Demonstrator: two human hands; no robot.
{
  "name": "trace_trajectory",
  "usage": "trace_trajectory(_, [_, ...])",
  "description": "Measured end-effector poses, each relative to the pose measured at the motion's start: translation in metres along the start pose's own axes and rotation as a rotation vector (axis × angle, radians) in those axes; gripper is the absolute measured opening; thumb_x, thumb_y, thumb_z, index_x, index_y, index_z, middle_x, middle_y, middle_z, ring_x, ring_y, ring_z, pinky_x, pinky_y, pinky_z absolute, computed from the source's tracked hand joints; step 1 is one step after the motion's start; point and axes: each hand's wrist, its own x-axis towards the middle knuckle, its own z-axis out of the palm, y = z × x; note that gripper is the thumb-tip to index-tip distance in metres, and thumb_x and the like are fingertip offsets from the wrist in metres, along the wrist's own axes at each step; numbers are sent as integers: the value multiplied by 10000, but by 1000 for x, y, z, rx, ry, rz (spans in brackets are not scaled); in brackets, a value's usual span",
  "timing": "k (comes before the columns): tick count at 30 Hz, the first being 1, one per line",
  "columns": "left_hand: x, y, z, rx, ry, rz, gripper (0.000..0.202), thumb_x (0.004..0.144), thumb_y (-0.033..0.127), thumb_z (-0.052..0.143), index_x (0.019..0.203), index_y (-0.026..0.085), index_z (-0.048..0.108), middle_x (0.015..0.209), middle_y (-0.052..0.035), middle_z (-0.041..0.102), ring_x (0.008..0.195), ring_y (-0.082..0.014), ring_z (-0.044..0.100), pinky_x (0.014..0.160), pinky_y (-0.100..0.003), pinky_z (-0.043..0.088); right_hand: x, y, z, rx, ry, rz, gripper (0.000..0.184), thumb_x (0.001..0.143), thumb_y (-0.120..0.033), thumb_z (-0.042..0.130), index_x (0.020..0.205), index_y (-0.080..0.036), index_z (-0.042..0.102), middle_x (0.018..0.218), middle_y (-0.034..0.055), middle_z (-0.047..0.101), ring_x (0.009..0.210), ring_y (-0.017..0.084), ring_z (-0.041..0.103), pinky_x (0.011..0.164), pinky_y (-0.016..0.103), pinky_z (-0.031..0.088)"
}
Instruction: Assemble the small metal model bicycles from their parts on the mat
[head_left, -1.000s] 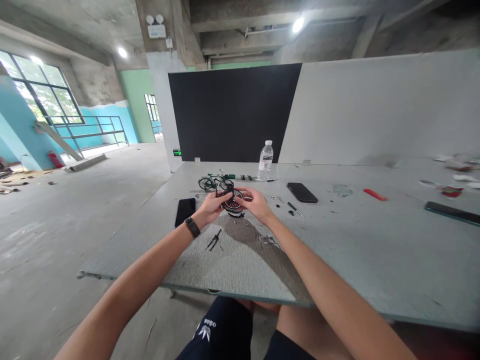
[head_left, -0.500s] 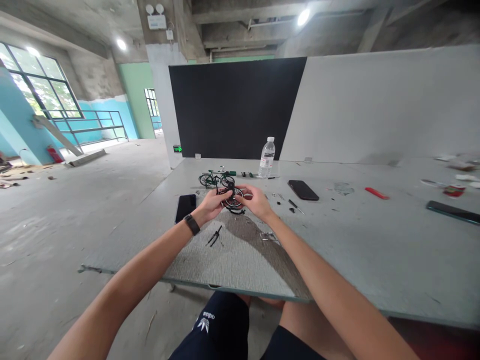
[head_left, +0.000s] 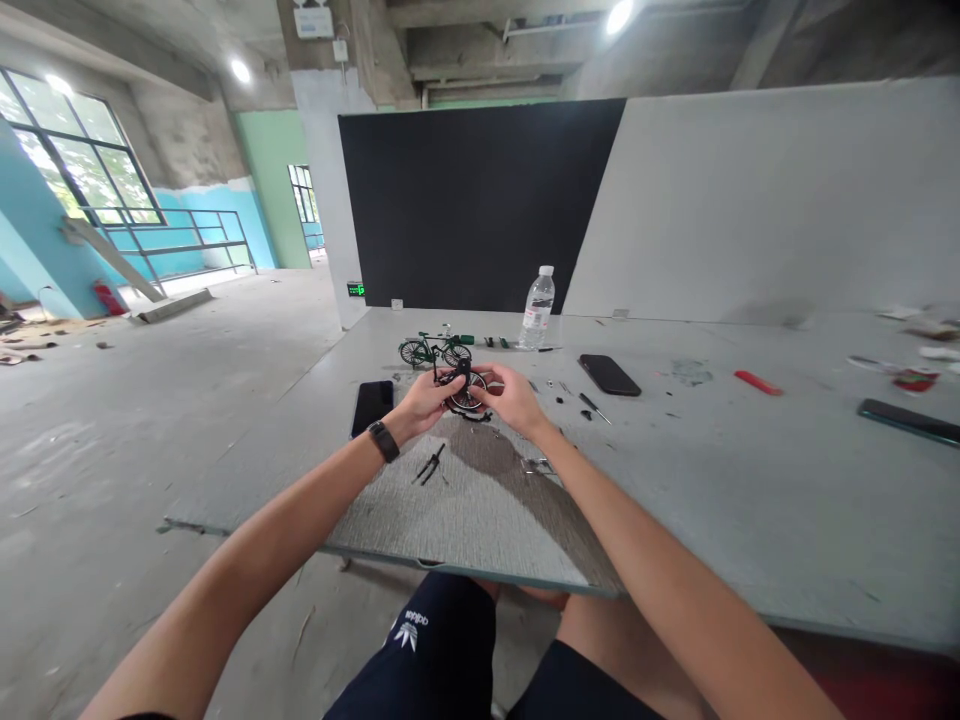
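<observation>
Above the table, my left hand (head_left: 424, 402) grips the black frame of a partly built model bicycle (head_left: 463, 372), its thumb pressed on the frame. My right hand (head_left: 513, 396) pinches the bicycle's spoked wheel (head_left: 469, 392) from the right. Fingers hide where wheel and frame meet. Behind my hands stands a green model bicycle (head_left: 429, 350). A black fork (head_left: 430, 464) lies on the table nearer to me. Small silver parts (head_left: 537, 467) rest beside my right forearm.
On the grey table (head_left: 750, 500) are a black phone (head_left: 373, 406) at left, another phone (head_left: 609, 375), a screwdriver (head_left: 595, 407), a red-handled tool (head_left: 757, 382) and a water bottle (head_left: 537, 308). A dark phone-like slab (head_left: 911, 427) lies far right. A black and white partition (head_left: 480, 210) stands behind.
The view has shifted slightly, so the table and objects sit a little higher. Both hands keep their hold on the model bicycle and its wheel, with hardly any movement.
</observation>
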Motion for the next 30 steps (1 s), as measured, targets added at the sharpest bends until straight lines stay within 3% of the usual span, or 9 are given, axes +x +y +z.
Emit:
trace_trajectory(5, [1, 2, -1, -2, 7, 0, 381, 673, 252, 931, 929, 91, 699, 849, -44, 689, 719, -118, 622, 733, -276, 473, -1, -2, 3, 117, -9, 136, 470, 739, -399, 866, 1105, -173, 677, 840, 55, 719, 679, 183, 689, 605, 333, 632])
trace_trajectory(8, [1, 5, -3, -11, -2, -33, 372, 696, 231, 918, 965, 99, 697, 846, -42, 693, 717, -121, 629, 725, -272, 473, -1, -1, 2, 150, -3, 147, 458, 729, -380, 880, 1090, -184, 676, 861, 54, 718, 706, 188, 697, 616, 331, 636])
trace_trajectory(13, [-3, 13, -3, 12, -129, -58, 336, 737, 207, 889, 1014, 105, 726, 912, -84, 731, 798, -151, 660, 786, -284, 484, 1, -1, -3, 186, -12, 197, 415, 769, -314, 854, 1126, -182, 688, 921, 67, 718, 738, 183, 703, 621, 307, 629])
trace_trajectory(18, [-7, 20, 0, 66, -227, -81, 164, 800, 138, 786, 954, 101, 746, 970, -121, 742, 835, -166, 654, 824, -303, 476, 1, -3, -9, 243, -43, 253, 371, 788, -246, 830, 1128, -168, 703, 1010, 93, 723, 849, 194, 711, 639, 269, 625])
trace_trajectory(22, [-6, 20, 1, 76, -211, -92, 152, 771, 33, 688, 892, 106, 742, 949, -114, 742, 797, -158, 634, 785, -293, 471, 1, -4, -10, 243, -55, 274, 370, 807, -242, 817, 1150, -162, 702, 1038, 106, 719, 838, 187, 709, 652, 275, 626])
trace_trajectory(30, [-4, 17, 2, 77, -167, -88, 173, 759, 33, 657, 890, 109, 740, 908, -97, 737, 772, -145, 618, 756, -275, 455, 2, -5, -6, 221, -55, 277, 378, 812, -254, 822, 1152, -158, 688, 1004, 101, 718, 833, 201, 719, 694, 319, 645])
